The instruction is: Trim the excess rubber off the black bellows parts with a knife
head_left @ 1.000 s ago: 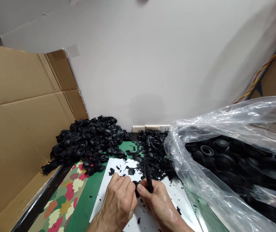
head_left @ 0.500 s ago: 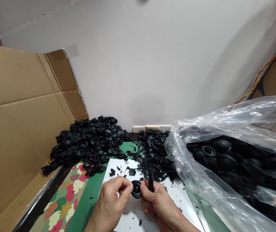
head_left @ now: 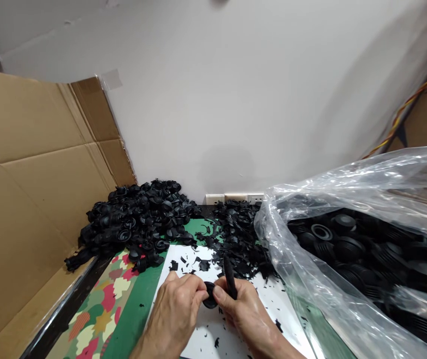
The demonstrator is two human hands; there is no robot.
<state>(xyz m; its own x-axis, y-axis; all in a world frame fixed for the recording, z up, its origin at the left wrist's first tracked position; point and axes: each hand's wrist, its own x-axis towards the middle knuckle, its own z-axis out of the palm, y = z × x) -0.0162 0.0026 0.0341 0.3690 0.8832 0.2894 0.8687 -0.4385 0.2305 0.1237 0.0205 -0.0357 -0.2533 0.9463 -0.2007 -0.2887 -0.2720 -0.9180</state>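
Between my two hands is a small round black rubber part (head_left: 210, 295) with a ringed rim, held over the white sheet. My left hand (head_left: 178, 306) pinches its left edge between thumb and fingertips. On the other side, my right hand (head_left: 241, 306) is closed around a dark pen-shaped tool (head_left: 229, 277), which sticks up past the fingers; its lower end is hidden in the hand. The right thumb presses against the rubber part's right edge. Black scraps (head_left: 216, 343) lie on the sheet below the hands.
A heap of ribbed black rubber parts (head_left: 138, 214) lies back left, beside a cardboard box (head_left: 41, 164). Black shavings (head_left: 241, 239) are piled behind the hands. At right, a clear plastic bag (head_left: 276, 224) holds more rubber parts. A power strip (head_left: 235, 198) runs along the wall.
The rubber part has turned and shows less of its face. The tool in my right hand leans further left. A fresh black scrap lies beside the right wrist.
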